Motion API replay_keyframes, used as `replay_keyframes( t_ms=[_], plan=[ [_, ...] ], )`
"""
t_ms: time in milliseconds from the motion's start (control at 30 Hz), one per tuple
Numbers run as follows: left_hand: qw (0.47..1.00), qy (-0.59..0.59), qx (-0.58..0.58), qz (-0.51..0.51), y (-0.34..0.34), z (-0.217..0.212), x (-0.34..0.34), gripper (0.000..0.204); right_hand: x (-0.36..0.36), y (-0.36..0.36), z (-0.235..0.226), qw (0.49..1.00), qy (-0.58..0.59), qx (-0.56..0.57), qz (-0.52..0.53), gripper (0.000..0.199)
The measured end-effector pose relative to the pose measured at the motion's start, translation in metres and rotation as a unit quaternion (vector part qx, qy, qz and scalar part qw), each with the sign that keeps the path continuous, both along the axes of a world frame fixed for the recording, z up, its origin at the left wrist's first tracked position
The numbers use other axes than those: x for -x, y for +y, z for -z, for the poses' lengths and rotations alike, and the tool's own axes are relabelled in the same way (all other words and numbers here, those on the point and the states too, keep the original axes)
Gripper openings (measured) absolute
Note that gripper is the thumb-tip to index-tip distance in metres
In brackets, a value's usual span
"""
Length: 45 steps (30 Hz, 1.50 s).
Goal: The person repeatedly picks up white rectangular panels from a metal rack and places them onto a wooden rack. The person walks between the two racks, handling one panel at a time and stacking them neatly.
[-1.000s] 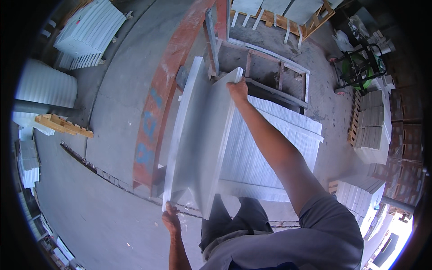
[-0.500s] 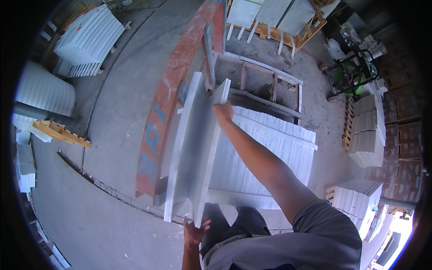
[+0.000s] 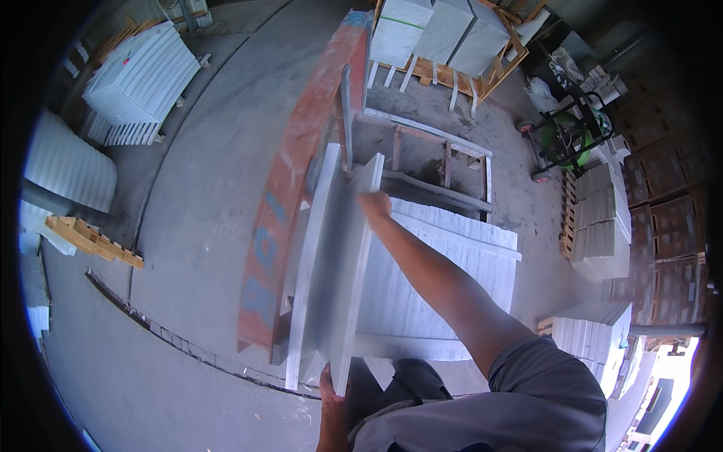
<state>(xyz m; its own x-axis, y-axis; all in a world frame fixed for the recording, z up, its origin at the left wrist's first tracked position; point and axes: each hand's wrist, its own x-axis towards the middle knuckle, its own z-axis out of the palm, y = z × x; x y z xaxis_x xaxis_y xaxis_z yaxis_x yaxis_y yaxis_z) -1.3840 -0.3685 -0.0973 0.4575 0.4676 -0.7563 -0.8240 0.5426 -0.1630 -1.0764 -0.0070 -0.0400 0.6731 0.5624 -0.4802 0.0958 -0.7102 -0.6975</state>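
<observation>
A pale stone slab (image 3: pixel 354 290) stands on edge before me, its long narrow edge pointing up. My right hand (image 3: pixel 375 205) is closed over its far part, fingers wrapped round the top edge. At the slab's near lower corner, my left hand (image 3: pixel 331 386) grips it; some of those fingers are hidden. A second pale slab (image 3: pixel 307 279) stands upright just left, beside a red steel beam (image 3: pixel 282 196), with a narrow gap between the two slabs. To the right, under my right forearm, lies a tightly packed row of slabs (image 3: pixel 429 290) on edge.
A pale strip (image 3: pixel 452 230) crosses the row of slabs. Beyond it is a metal base frame (image 3: pixel 448 166). Large slabs (image 3: pixel 429 34) stand on a wooden rack at the back. Stacked slabs (image 3: pixel 599 218) and a wheeled cart (image 3: pixel 568 135) are at right, a wooden pallet (image 3: pixel 94 241) at left.
The whole view has shifted slightly, so slabs and hands sit lower in the picture. My left hand's fingers, spread round the corner before, are now closer against the slab. My right hand keeps its hold.
</observation>
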Motion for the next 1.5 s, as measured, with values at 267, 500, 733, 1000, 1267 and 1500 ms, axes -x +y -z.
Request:
replay_keyframes(
  t_ms=[267,500,733,1000,1267,1500],
  plan=[
    [0.989,0.141,0.045,0.029,-0.015,0.006,-0.010,0.023,-0.023,-0.013,0.014,1.000,-0.007,0.030,0.006,0.041],
    [0.994,0.102,-0.017,0.037,-0.052,0.016,0.018,0.040,-0.045,-0.113,-0.019,0.994,0.016,-0.090,0.066,0.036],
    [0.972,0.157,-0.016,0.177,-0.085,-0.001,0.065,0.045,-0.077,-0.298,-0.047,0.976,0.077,-0.139,0.152,0.032],
    [0.878,0.286,0.000,0.383,-0.112,-0.076,0.058,0.038,-0.104,-0.554,-0.050,0.893,0.104,-0.191,0.394,0.020],
    [0.702,0.329,-0.043,0.630,-0.109,-0.057,-0.055,0.033,-0.127,-0.806,-0.038,0.749,0.130,-0.159,0.630,0.011],
    [0.559,0.254,-0.207,0.762,-0.110,-0.077,-0.191,0.033,-0.056,-0.956,-0.018,0.577,0.125,-0.339,0.733,0.018]
  ],
)
